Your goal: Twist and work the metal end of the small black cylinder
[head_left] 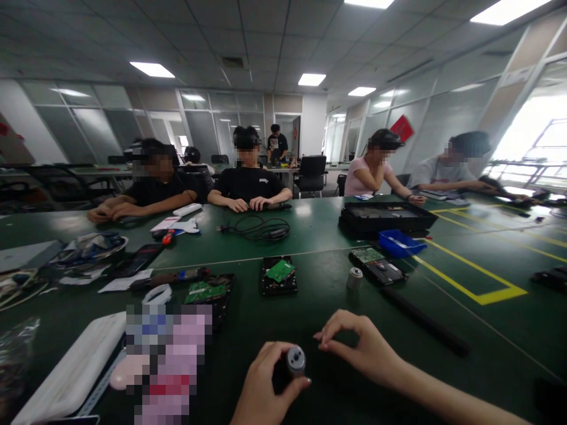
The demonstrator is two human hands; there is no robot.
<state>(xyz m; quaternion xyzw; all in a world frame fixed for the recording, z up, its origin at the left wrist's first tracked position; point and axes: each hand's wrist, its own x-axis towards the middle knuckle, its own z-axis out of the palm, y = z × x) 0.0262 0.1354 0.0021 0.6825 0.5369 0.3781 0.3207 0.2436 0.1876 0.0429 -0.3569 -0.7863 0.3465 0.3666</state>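
Near the bottom middle, my left hand (269, 383) is wrapped round a small silver cylinder like a motor (296, 358), whose end face with small holes points up. To its right, my right hand (361, 342) is closed in a pinch, thumb against fingertips, apart from the cylinder. What the pinch holds, if anything, is too small to make out. A similar metal cylinder (354, 277) stands upright farther back. Beyond my hands lie a hard drive with a loose green circuit board (280, 271) on it and another opened drive (381, 267).
A black open case (385, 218) and a blue tray (401, 243) lie at the back right. A dark bar (425, 321) is right of my hands. On the left are an electric screwdriver (170, 278), a white power strip (75, 372) and a phone (137, 260). Several people sit opposite.
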